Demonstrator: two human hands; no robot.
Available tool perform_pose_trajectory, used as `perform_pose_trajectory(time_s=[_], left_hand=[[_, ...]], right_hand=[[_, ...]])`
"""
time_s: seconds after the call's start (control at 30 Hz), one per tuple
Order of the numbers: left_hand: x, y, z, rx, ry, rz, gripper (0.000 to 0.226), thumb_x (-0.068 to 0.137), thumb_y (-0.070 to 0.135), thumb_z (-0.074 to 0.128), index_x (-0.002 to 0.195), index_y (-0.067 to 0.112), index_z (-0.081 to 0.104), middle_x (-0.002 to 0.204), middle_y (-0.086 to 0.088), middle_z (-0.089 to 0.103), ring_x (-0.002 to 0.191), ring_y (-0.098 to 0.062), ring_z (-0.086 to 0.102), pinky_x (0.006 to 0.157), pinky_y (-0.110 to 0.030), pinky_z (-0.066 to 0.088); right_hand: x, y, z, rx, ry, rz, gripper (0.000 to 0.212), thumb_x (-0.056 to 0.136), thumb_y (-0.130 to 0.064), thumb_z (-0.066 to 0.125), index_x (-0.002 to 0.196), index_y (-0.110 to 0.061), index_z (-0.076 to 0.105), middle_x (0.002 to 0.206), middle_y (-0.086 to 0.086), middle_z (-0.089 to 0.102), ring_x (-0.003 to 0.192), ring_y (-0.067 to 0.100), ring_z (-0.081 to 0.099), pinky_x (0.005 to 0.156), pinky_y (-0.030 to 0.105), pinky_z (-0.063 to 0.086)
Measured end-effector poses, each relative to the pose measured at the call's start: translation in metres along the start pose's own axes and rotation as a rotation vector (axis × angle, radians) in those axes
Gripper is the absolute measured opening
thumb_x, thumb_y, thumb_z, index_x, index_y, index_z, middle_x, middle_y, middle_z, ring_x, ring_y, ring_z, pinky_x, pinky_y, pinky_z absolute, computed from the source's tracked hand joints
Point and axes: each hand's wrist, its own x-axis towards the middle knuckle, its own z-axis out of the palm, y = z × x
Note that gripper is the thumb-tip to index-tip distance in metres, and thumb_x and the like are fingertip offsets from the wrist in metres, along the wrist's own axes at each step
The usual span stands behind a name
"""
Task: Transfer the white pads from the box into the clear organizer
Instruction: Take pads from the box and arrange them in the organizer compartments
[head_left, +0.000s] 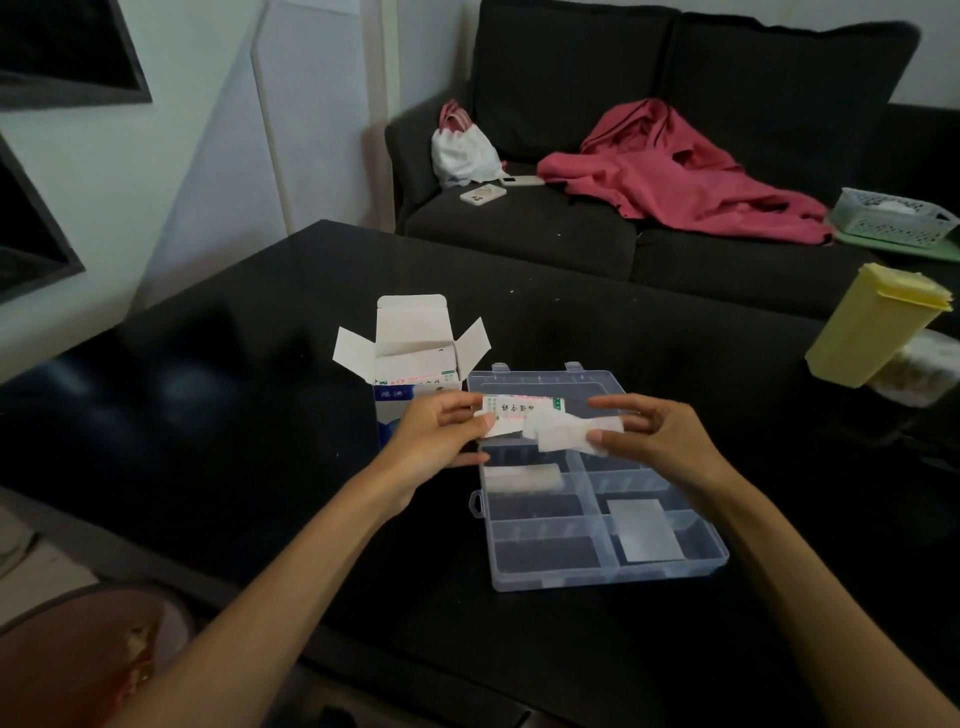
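Head view: both forearms reach forward over the black table (208, 415). The left hand (441, 441) pinches a printed wrapper (519, 410) at its left end. The right hand (654, 431) pinches a white pad (571, 435) between thumb and fingers, just right of the wrapper and above the clear organizer (597, 571). Two more pads lie in separate organizer compartments. The open box (415, 374) stands upright just left of the organizer. A dark sofa (519, 234) carries a pink garment (675, 176).
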Motion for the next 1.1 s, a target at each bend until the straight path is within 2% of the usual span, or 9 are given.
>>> perform_pose_trajectory(time_s=[0.13,0.27,0.4,0.53,0.67,0.8,0.93,1.0,1.1], left_hand=[[-0.002,0.003,0.001,-0.027,0.019,-0.018,0.022,0.091,0.011,0.058,0.113,0.017,0.061,0.11,-0.003,0.063,0.091,-0.013,0.065,0.063,-0.019,0.056],[-0.002,0.006,0.004,-0.028,0.068,-0.025,0.011,0.09,0.012,0.06,0.095,0.021,0.065,0.093,0.003,0.064,0.08,-0.01,0.066,0.059,-0.017,0.055],[-0.004,0.006,0.002,-0.004,0.102,-0.023,0.01,0.089,0.014,0.061,0.089,0.023,0.064,0.088,0.007,0.062,0.078,-0.01,0.066,0.059,-0.016,0.055],[-0.007,0.009,0.001,-0.104,0.108,-0.015,0.013,0.09,0.014,0.06,0.101,0.02,0.066,0.099,0.004,0.065,0.086,-0.011,0.067,0.067,-0.021,0.057],[-0.01,0.013,0.003,-0.147,0.11,0.022,0.022,0.089,0.015,0.062,0.11,0.015,0.067,0.095,0.008,0.066,0.077,0.001,0.068,0.065,-0.018,0.056],[-0.012,0.017,0.0,-0.122,0.112,0.085,0.026,0.089,0.016,0.062,0.115,0.015,0.065,0.096,0.01,0.065,0.077,0.001,0.068,0.066,-0.019,0.056],[-0.013,0.021,-0.002,-0.142,0.12,0.123,0.023,0.089,0.016,0.062,0.111,0.017,0.066,0.092,0.013,0.064,0.077,0.003,0.068,0.064,-0.018,0.055],[-0.013,0.021,-0.003,-0.156,0.137,0.139,0.017,0.089,0.015,0.061,0.104,0.02,0.066,0.091,0.013,0.065,0.077,0.003,0.068,0.062,-0.017,0.054],[-0.013,0.02,-0.006,-0.167,0.159,0.148,0.017,0.09,0.015,0.061,0.104,0.021,0.066,0.095,0.011,0.065,0.079,0.001,0.068,0.063,-0.017,0.055]], right_hand=[[0.001,-0.012,-0.013,0.266,0.069,0.065,0.026,0.081,-0.007,0.065,0.095,-0.028,0.064,0.105,0.0,0.061,0.095,0.017,0.061,0.067,0.024,0.052],[-0.001,-0.022,-0.003,0.08,0.004,0.035,0.025,0.081,-0.007,0.066,0.093,-0.028,0.064,0.102,-0.004,0.06,0.091,0.013,0.06,0.059,0.018,0.053],[-0.001,-0.021,-0.007,0.17,0.09,0.11,0.025,0.084,-0.005,0.064,0.094,-0.029,0.064,0.114,0.004,0.056,0.103,0.021,0.058,0.07,0.026,0.054],[-0.001,-0.018,-0.009,0.113,0.13,0.169,0.025,0.082,-0.003,0.065,0.099,-0.022,0.065,0.121,0.008,0.055,0.108,0.026,0.055,0.075,0.03,0.054],[0.002,-0.015,-0.004,-0.011,0.182,0.159,0.027,0.08,-0.002,0.067,0.103,-0.016,0.065,0.118,0.01,0.058,0.104,0.025,0.058,0.074,0.028,0.055],[0.008,-0.017,0.011,-0.219,0.011,0.032,0.021,0.083,-0.007,0.066,0.099,-0.021,0.066,0.108,0.006,0.063,0.09,0.019,0.063,0.064,0.018,0.053],[0.018,-0.02,0.023,-0.413,-0.163,-0.063,0.025,0.087,-0.006,0.059,0.104,-0.023,0.067,0.115,-0.001,0.063,0.094,0.017,0.062,0.075,0.023,0.053],[0.023,-0.017,0.028,-0.535,-0.261,-0.097,0.026,0.089,-0.006,0.057,0.107,-0.023,0.066,0.118,-0.002,0.063,0.083,0.019,0.063,0.077,0.027,0.053],[0.028,-0.012,0.031,-0.66,-0.33,-0.154,0.026,0.09,-0.006,0.056,0.11,-0.019,0.066,0.126,-0.001,0.06,0.072,-0.005,0.058,0.068,0.013,0.048]])
